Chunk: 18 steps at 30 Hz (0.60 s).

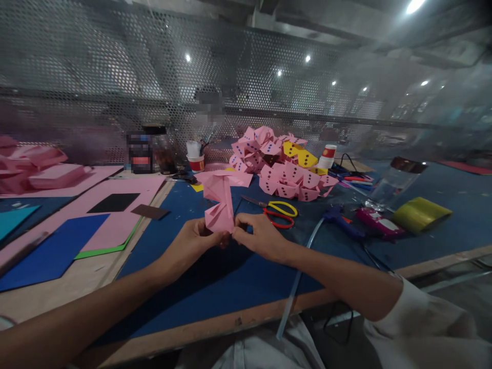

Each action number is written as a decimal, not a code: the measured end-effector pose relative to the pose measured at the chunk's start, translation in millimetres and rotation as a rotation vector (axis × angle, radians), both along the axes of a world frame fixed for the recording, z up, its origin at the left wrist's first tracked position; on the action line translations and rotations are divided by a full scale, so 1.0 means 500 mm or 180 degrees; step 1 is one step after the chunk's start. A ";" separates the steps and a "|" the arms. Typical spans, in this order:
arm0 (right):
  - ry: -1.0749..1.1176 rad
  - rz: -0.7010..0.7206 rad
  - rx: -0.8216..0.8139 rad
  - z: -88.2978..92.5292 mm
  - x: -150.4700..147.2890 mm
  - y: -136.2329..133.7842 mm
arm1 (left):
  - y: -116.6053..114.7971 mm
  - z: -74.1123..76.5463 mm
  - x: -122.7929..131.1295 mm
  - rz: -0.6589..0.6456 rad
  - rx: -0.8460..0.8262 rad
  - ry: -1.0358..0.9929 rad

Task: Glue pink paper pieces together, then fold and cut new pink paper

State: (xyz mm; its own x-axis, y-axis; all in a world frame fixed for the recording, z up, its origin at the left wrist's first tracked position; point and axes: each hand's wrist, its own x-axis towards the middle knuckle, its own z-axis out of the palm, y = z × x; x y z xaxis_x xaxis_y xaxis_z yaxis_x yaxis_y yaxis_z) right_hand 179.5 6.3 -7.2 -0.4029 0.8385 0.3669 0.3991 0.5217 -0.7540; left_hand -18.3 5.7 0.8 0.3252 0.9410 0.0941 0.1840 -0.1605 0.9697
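A folded piece of pink paper [220, 202] is held up over the blue table mat, its creases showing and its top flaring out sideways. My left hand [200, 237] pinches its lower left edge, the thumb across the front. At its lower right corner my right hand [259, 234] grips the paper between thumb and curled fingers. Just beyond the right hand lie scissors [282, 210] with one yellow and one red handle loop. A heap of folded pink paper pieces [265, 148] with dark dots, some yellow among them, sits behind the held paper.
To the right lie a blue glue gun [343, 223], a clear glue stick [294, 294], a magenta object [380, 224], a yellow roll [422, 214] and a clear jar [397, 184]. Coloured sheets [57, 251] cover the left side. Paper cups [328, 155] stand near the perforated metal screen [246, 77].
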 end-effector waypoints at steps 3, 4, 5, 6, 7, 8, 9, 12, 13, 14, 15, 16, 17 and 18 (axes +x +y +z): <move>0.0059 -0.0038 0.0025 0.000 0.000 0.002 | 0.003 0.000 -0.002 0.0015 -0.0081 -0.0108; 0.0088 -0.0058 0.0024 0.001 0.000 0.002 | 0.003 0.000 -0.002 0.0033 -0.0111 -0.0139; 0.0118 -0.0082 0.0014 0.002 0.000 0.002 | 0.004 0.001 -0.002 0.0059 -0.0151 -0.0168; 0.0143 -0.0105 -0.0001 0.004 0.001 0.002 | 0.004 0.001 -0.002 0.0090 -0.0197 -0.0200; 0.0159 -0.0120 -0.0017 0.005 0.001 0.002 | 0.003 0.002 -0.002 0.0121 -0.0243 -0.0239; 0.0172 -0.0131 -0.0026 0.006 0.001 0.002 | 0.003 0.004 -0.002 0.0148 -0.0282 -0.0276; 0.0179 -0.0133 -0.0034 0.007 0.000 0.001 | 0.002 0.005 -0.002 0.0155 -0.0306 -0.0303; 0.0222 -0.0110 -0.0091 0.009 0.001 0.000 | 0.000 0.007 -0.002 0.0131 -0.0311 -0.0331; 0.0247 -0.0087 -0.0122 0.009 0.001 0.000 | 0.001 0.007 -0.002 0.0124 -0.0323 -0.0321; 0.0268 -0.0060 -0.0151 0.009 0.002 0.000 | 0.002 0.006 -0.003 0.0116 -0.0339 -0.0314; 0.0286 -0.0029 -0.0172 0.009 0.002 0.000 | 0.003 0.006 -0.003 0.0099 -0.0345 -0.0314; 0.0303 -0.0004 -0.0185 0.009 0.003 0.000 | 0.004 0.005 -0.003 0.0072 -0.0336 -0.0320; 0.0308 0.0016 -0.0187 0.008 0.003 0.000 | 0.005 0.005 -0.002 0.0035 -0.0311 -0.0334; 0.0306 0.0032 -0.0181 0.009 0.003 0.000 | 0.005 0.005 -0.002 0.0003 -0.0272 -0.0355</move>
